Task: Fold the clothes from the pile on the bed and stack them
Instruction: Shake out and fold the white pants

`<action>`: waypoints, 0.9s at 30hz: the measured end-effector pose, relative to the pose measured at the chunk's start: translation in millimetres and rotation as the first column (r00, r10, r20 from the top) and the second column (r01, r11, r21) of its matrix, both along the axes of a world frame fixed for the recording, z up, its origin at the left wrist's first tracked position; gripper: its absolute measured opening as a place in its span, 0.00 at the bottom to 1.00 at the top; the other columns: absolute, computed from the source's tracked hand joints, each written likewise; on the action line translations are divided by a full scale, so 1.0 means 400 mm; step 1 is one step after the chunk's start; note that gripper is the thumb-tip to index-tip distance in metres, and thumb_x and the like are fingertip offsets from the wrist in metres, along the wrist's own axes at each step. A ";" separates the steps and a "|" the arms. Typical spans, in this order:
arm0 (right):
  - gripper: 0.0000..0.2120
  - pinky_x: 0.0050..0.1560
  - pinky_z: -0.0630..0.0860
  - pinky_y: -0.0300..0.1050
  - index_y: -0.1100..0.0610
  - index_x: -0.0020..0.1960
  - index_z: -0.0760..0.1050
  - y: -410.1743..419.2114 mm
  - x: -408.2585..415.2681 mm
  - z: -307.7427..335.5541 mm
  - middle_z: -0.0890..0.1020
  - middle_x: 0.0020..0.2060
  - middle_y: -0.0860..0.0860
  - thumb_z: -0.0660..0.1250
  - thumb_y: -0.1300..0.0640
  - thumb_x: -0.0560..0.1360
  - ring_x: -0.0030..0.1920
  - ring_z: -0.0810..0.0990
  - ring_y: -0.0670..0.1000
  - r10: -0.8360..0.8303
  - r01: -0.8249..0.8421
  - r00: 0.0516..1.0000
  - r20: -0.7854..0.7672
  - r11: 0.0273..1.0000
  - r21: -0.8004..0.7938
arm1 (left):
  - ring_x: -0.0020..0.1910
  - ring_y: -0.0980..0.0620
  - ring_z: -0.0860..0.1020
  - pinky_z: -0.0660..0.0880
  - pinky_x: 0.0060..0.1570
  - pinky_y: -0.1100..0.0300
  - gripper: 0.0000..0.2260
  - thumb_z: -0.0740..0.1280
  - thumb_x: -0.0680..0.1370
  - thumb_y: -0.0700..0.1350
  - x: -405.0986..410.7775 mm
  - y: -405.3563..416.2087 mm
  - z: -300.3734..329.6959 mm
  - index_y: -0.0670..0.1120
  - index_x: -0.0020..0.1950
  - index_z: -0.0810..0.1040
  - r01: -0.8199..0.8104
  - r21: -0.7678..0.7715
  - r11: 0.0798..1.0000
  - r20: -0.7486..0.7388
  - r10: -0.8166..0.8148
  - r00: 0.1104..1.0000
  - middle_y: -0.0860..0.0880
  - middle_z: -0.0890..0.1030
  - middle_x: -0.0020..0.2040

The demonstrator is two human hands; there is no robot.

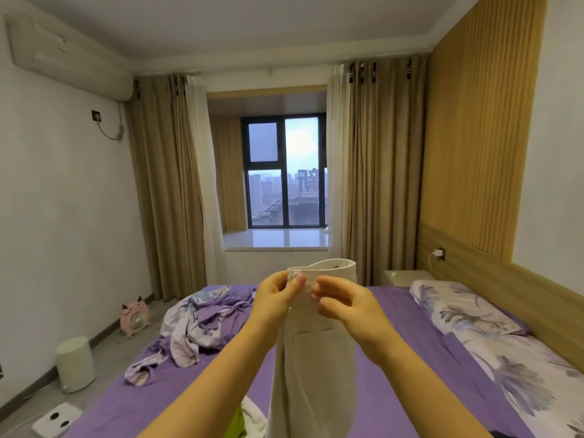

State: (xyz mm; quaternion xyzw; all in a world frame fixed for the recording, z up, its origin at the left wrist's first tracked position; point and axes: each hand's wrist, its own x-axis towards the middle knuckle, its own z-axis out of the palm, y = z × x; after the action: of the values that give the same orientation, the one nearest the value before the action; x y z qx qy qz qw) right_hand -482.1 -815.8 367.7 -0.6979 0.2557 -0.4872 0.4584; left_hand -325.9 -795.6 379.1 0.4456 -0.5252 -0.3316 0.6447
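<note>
A pair of off-white trousers hangs in the air over the purple bed, waistband up. My left hand pinches the waistband near its button tab. My right hand pinches the same band just to the right, fingers curled on the cloth. At the bottom edge, beside the hanging legs, part of the clothes pile shows in lime green and white.
A crumpled floral and purple quilt lies on the far left of the bed. A floral pillow lies at the headboard on the right. On the floor at left stand a white bin, a pink fan and a white scale.
</note>
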 end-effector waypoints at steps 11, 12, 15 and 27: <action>0.40 0.62 0.74 0.49 0.42 0.72 0.61 -0.089 -0.069 -0.009 0.77 0.63 0.43 0.77 0.46 0.67 0.64 0.75 0.45 0.072 -0.074 0.997 0.021 0.990 0.123 | 0.43 0.48 0.80 0.79 0.50 0.48 0.11 0.61 0.81 0.46 0.054 0.008 0.245 0.43 0.53 0.81 0.111 -0.144 0.983 -0.020 -0.115 0.993 0.45 0.82 0.43; 0.36 0.59 0.77 0.50 0.43 0.69 0.65 -0.092 -0.060 0.002 0.80 0.60 0.44 0.77 0.45 0.66 0.61 0.78 0.47 0.109 -0.111 0.994 0.022 0.988 0.107 | 0.43 0.48 0.80 0.79 0.49 0.48 0.11 0.60 0.81 0.45 0.064 0.011 0.278 0.43 0.54 0.81 0.121 -0.169 0.978 -0.006 -0.124 0.992 0.45 0.82 0.43; 0.25 0.51 0.81 0.52 0.49 0.59 0.75 -0.100 -0.023 0.074 0.84 0.52 0.49 0.78 0.48 0.65 0.51 0.83 0.52 0.001 -0.011 0.996 0.088 0.994 0.107 | 0.45 0.49 0.81 0.81 0.46 0.52 0.11 0.60 0.81 0.47 0.103 0.014 0.363 0.45 0.54 0.81 0.039 -0.211 0.977 0.054 -0.028 0.998 0.47 0.83 0.45; 0.13 0.38 0.78 0.43 0.62 0.47 0.78 -0.072 0.175 0.140 0.83 0.40 0.53 0.76 0.56 0.69 0.38 0.79 0.49 -0.053 0.051 0.997 0.049 0.998 0.044 | 0.69 0.43 0.69 0.59 0.71 0.40 0.15 0.58 0.82 0.47 0.201 0.030 0.297 0.44 0.65 0.75 -0.306 -0.758 0.576 0.509 0.816 0.275 0.44 0.75 0.66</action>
State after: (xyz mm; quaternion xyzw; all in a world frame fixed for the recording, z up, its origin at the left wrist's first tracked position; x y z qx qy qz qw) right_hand -412.0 -844.5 423.6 -0.6686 0.2724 -0.5109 0.4667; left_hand -245.5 -783.5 497.7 0.5137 -0.6224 0.3437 0.4803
